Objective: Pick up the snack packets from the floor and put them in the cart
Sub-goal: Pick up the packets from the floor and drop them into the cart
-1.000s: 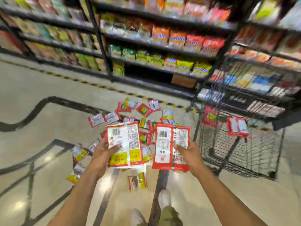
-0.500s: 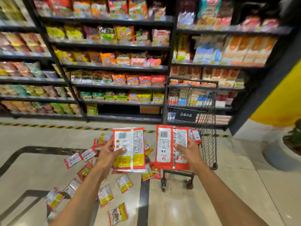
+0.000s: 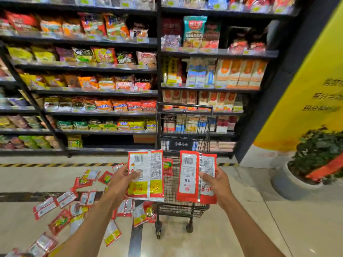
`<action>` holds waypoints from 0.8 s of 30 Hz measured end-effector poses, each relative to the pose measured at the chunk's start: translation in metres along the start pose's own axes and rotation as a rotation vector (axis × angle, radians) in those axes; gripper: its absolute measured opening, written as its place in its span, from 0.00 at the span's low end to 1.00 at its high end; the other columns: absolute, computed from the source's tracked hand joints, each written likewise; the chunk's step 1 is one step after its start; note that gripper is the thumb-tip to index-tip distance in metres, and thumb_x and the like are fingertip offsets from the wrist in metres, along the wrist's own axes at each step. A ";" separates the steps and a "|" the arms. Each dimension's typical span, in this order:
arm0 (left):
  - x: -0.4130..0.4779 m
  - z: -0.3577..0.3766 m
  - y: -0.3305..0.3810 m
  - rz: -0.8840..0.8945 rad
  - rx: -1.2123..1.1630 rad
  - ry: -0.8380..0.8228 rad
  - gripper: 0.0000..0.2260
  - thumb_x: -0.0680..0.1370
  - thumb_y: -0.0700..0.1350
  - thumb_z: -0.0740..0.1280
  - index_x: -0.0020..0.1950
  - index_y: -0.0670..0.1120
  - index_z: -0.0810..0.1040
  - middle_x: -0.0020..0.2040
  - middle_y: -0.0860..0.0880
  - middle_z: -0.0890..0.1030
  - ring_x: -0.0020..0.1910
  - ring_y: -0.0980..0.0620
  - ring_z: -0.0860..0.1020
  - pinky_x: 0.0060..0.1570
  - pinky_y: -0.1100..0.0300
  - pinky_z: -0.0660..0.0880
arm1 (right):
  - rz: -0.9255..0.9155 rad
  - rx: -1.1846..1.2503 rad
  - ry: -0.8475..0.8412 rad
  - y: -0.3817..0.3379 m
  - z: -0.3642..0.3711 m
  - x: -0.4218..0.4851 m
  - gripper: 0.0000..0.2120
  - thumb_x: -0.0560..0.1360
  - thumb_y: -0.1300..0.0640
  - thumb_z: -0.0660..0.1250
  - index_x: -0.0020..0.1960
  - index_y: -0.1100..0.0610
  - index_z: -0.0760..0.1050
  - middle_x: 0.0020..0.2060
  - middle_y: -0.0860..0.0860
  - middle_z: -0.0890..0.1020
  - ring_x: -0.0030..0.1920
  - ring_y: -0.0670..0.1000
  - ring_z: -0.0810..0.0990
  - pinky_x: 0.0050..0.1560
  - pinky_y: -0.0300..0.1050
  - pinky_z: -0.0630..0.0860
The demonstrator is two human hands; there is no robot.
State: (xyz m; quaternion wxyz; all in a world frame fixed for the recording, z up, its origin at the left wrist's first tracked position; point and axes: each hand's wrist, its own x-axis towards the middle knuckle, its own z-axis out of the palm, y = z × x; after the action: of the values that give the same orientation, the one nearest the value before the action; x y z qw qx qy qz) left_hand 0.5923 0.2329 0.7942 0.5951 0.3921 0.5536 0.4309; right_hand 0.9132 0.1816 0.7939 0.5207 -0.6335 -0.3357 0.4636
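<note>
Since half a second ago: the cart point(image 3: 183, 105) has come nearer and now stands straight beyond the two grips, framed between the held packets. Both holds are unchanged.

Left grip point(image 3: 120, 179): thumb across the printed back of a yellow-and-red packet point(image 3: 146, 175), fingers behind it, held upright. Right grip point(image 3: 216, 184): same pinch on the edge of a red packet point(image 3: 193, 182), also upright. The two packets are side by side but apart.

Step in hand (judgement): carry to the cart, with the release still to come. The basket lies beyond and below both grips.
- Reach forward until each packet is past the near rim and over the open top before letting go. Released short, it would fall back to the floor.
- The packets look light, flat and slick. Tip them flat and drop them low so they do not glide off.
- The cart is on wheels, so avoid nudging it.

One small red packet point(image 3: 168, 166) shows through the wire between the grips, apparently already in the basket.

Many loose packets point(image 3: 65, 199) remain scattered on the floor point(image 3: 232, 238), below and to the left of the left grip, so the task looks to be at an early stage.

Room: stocked shelves point(image 3: 92, 91) beyond the cart, a striped floor line point(image 3: 46, 165) at their foot, a yellow wall point(image 3: 315, 80) and a potted plant point(image 3: 315, 151) off to the right of the right grip.
</note>
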 end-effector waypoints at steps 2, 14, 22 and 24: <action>0.017 0.013 0.005 -0.011 -0.005 -0.026 0.12 0.80 0.38 0.71 0.60 0.51 0.80 0.52 0.46 0.88 0.49 0.43 0.88 0.50 0.44 0.84 | -0.009 -0.015 0.016 -0.003 -0.002 0.016 0.15 0.76 0.61 0.76 0.58 0.48 0.80 0.46 0.45 0.89 0.45 0.52 0.89 0.39 0.46 0.86; 0.183 0.035 0.025 -0.079 0.011 -0.119 0.12 0.82 0.40 0.69 0.64 0.49 0.80 0.56 0.46 0.88 0.53 0.42 0.87 0.55 0.40 0.82 | 0.069 -0.079 0.098 -0.011 0.033 0.148 0.13 0.77 0.60 0.75 0.58 0.48 0.80 0.47 0.48 0.89 0.44 0.52 0.89 0.40 0.47 0.86; 0.285 0.051 0.025 -0.150 0.065 -0.150 0.13 0.81 0.41 0.70 0.65 0.52 0.80 0.56 0.47 0.88 0.53 0.43 0.87 0.57 0.39 0.82 | 0.173 -0.084 0.171 0.011 0.046 0.225 0.12 0.78 0.62 0.73 0.58 0.49 0.79 0.49 0.51 0.89 0.45 0.54 0.89 0.50 0.59 0.86; 0.305 0.057 0.019 -0.168 0.091 -0.162 0.14 0.81 0.42 0.70 0.67 0.50 0.79 0.57 0.47 0.87 0.53 0.44 0.87 0.57 0.41 0.82 | 0.203 -0.091 0.198 0.019 0.044 0.244 0.13 0.78 0.62 0.73 0.60 0.50 0.79 0.49 0.51 0.88 0.45 0.53 0.89 0.50 0.58 0.86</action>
State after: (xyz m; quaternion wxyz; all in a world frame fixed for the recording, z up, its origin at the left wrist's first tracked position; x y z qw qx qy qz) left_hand 0.6526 0.5285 0.7190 0.6536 0.4042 0.5537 0.3209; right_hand 0.9549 0.4144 0.7161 0.4725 -0.7296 -0.2376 0.4335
